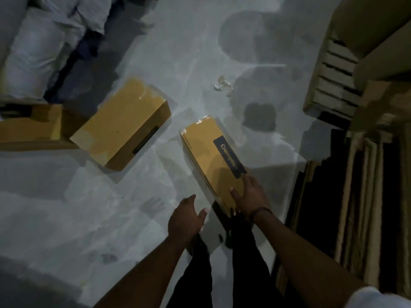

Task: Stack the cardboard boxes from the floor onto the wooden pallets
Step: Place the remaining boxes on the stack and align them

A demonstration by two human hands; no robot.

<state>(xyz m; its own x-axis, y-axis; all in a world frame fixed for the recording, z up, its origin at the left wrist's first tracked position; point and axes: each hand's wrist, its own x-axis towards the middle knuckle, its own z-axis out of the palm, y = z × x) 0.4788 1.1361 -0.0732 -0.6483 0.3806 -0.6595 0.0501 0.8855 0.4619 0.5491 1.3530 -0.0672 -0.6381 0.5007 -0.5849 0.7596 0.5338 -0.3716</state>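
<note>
Three cardboard boxes on floor. Labelled box: my right grip flat on its near end, fingers straight; left grip slack-fingered, just left of it, holding nothing; pallet to its right.

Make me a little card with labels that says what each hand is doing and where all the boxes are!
left hand: open, next to the labelled box, not touching it
right hand: resting flat on that box's near end
other boxes: plain box and half-seen box, on the floor to the left
wooden pallets: on the right
litter: crumpled clear scrap
</note>
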